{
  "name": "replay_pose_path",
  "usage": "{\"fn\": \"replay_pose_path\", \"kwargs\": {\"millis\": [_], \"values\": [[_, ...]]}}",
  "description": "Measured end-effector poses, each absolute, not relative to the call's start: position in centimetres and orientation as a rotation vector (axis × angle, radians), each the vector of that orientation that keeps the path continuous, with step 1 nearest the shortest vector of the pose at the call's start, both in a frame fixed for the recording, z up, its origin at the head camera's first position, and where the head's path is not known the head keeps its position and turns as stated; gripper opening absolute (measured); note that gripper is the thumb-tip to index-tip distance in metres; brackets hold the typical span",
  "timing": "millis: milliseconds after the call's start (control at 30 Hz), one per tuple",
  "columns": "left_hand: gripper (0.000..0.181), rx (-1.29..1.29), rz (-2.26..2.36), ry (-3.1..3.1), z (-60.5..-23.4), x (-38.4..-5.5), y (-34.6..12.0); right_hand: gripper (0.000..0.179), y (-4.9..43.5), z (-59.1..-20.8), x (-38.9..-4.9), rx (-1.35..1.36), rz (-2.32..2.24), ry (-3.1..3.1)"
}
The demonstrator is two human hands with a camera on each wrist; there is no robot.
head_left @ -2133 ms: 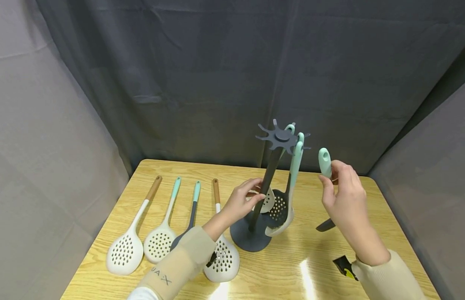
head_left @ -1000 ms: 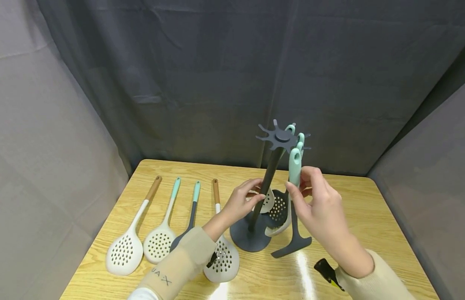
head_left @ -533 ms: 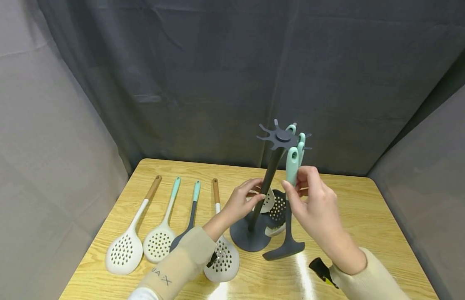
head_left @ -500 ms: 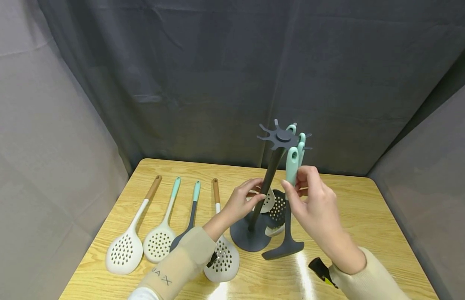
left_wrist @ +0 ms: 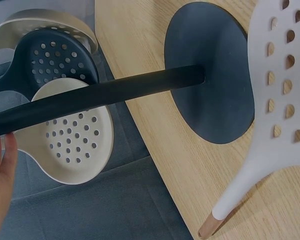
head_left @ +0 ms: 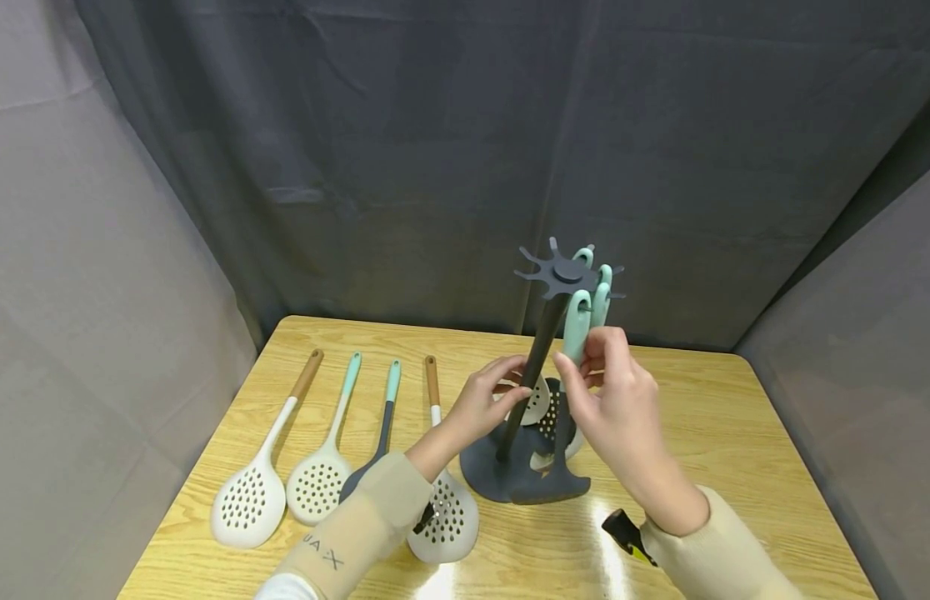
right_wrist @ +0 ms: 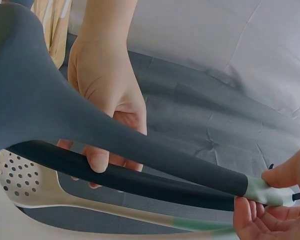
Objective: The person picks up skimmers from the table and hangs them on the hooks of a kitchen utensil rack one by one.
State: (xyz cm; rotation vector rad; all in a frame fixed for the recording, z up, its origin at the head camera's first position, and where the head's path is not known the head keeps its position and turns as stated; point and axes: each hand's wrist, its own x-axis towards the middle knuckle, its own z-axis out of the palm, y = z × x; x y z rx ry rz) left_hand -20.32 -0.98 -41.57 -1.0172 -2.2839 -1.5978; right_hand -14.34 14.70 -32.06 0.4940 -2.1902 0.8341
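My left hand (head_left: 480, 402) holds the pole of a dark utensil stand (head_left: 545, 337), whose top carries a ring of prongs. With thumb and fingers, my right hand (head_left: 618, 392) pinches the mint handle of a dark slotted turner (head_left: 576, 329). The turner hangs head down beside the pole, its handle hole at one of the prongs. In the right wrist view, a dark prong tip shows at the handle's end. Behind it hang a dark skimmer (left_wrist: 55, 60), a light skimmer (left_wrist: 72, 140) and another light utensil (left_wrist: 50, 20), partly hidden.
Left on the wooden table (head_left: 540, 554) lie a white slotted turner with brown handle (head_left: 249, 504), a cream one with mint handle (head_left: 320, 483), a dark mint-handled utensil (head_left: 386, 417) under the left arm, and another white brown-handled turner (head_left: 446, 525). Curtains surround the table.
My right hand has brought the dark turner left from the table's right side to the stand, its handle top now at a prong. The left hand stays on the pole.
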Motion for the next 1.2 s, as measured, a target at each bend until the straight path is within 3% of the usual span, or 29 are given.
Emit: {"fn": "replay_pose_path", "kwargs": {"millis": [1200], "values": [[0.035, -1.009, -1.582, -2.307, -41.5, -20.2, -1.0, 0.033, 13.7, -33.3, -15.0, 0.401, 0.871, -2.028]]}}
